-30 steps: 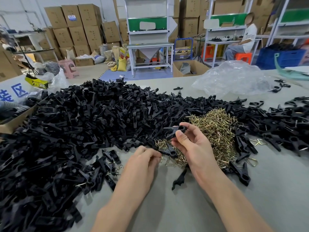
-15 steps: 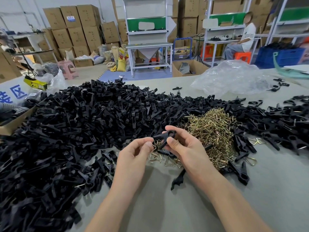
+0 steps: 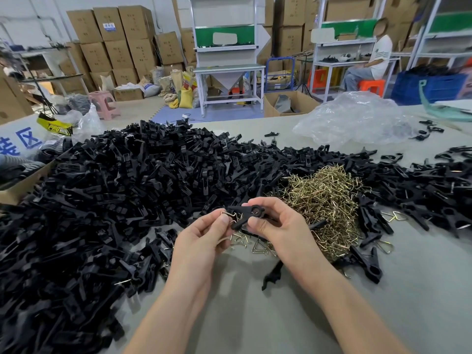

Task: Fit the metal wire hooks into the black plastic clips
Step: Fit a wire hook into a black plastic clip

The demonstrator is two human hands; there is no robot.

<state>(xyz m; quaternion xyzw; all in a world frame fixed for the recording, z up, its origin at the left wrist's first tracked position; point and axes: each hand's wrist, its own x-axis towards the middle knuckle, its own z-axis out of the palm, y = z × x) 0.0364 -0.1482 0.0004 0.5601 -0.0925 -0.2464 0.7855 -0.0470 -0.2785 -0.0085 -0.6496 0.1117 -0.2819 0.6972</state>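
Observation:
My right hand point(image 3: 278, 226) pinches a black plastic clip point(image 3: 246, 213) between thumb and fingers, above the table's middle. My left hand point(image 3: 204, 238) pinches a brass wire hook point(image 3: 227, 215) whose end touches the clip's open jaws. Just beyond my right hand lies a heap of brass wire hooks point(image 3: 324, 200). A big pile of black clips point(image 3: 115, 195) covers the left and far side of the grey table point(image 3: 255, 323).
Loose clips point(image 3: 367, 261) and a few single hooks point(image 3: 258, 245) lie right of and below my hands. A crumpled clear plastic bag point(image 3: 357, 121) sits at the back right. A cardboard box edge point(image 3: 23, 182) is at the left. Workbenches and a seated person are behind.
My left hand rose from the loose hooks on the table with one hook and met the clip. My right hand shifted slightly left with the clip.

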